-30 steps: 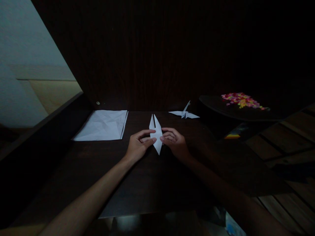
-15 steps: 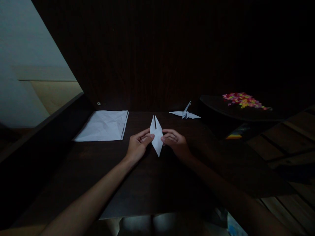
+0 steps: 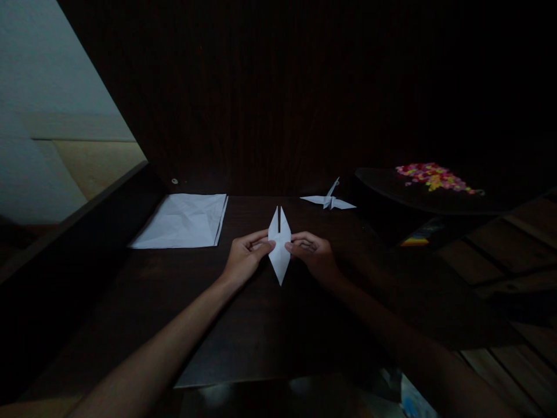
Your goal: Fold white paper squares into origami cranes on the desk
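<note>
Dim light falls on a dark wooden table [image 3: 130,302], with creased sheets of paper [image 3: 183,220] lying at the far left. At its middle the left hand [image 3: 243,261] and the right hand [image 3: 315,258] pinch a folded white paper diamond [image 3: 279,249] from either side, fingertips closed on its edges; a finished paper crane [image 3: 329,201] sits farther right. Uneven pressure in such gloom could skew the crease or tear the thin points.

White is seen on folded paper [image 3: 279,247], paper sheets [image 3: 183,220] and paper crane [image 3: 329,201]; dark brown on table [image 3: 261,325]; beads [image 3: 433,176] probably pink-yellow.
</note>
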`<action>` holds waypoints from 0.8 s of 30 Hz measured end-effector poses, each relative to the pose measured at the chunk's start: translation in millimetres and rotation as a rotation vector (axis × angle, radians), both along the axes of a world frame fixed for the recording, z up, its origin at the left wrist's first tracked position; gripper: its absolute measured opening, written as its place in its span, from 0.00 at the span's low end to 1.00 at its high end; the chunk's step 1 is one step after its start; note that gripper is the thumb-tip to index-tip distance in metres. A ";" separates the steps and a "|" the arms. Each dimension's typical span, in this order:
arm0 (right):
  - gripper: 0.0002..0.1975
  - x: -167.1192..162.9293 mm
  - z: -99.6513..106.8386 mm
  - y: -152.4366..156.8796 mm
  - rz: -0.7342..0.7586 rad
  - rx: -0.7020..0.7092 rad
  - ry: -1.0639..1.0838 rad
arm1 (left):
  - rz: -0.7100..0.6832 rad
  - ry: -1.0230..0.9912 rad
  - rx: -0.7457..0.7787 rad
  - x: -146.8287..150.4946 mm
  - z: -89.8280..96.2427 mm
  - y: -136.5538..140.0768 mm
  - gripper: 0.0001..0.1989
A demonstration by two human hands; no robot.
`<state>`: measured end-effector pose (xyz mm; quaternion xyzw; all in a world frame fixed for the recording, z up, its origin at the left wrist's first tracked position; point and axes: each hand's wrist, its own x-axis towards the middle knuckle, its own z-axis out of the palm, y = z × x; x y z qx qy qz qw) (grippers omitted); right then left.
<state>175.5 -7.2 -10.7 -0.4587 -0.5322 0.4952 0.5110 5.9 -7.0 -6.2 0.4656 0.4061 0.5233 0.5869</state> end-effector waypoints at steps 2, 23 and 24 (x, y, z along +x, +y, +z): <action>0.13 -0.1 2.0 -2.0 0.012 0.002 -0.009 | -0.057 -0.017 -0.023 -0.6 1.6 -0.6 0.19; 0.15 8.0 5.1 2.6 0.326 -0.169 0.289 | -0.527 -0.159 -0.139 -7.8 14.8 -6.4 0.26; 0.15 8.3 5.6 3.2 0.320 -0.172 0.285 | -0.512 -0.154 -0.143 -7.8 14.5 -6.3 0.27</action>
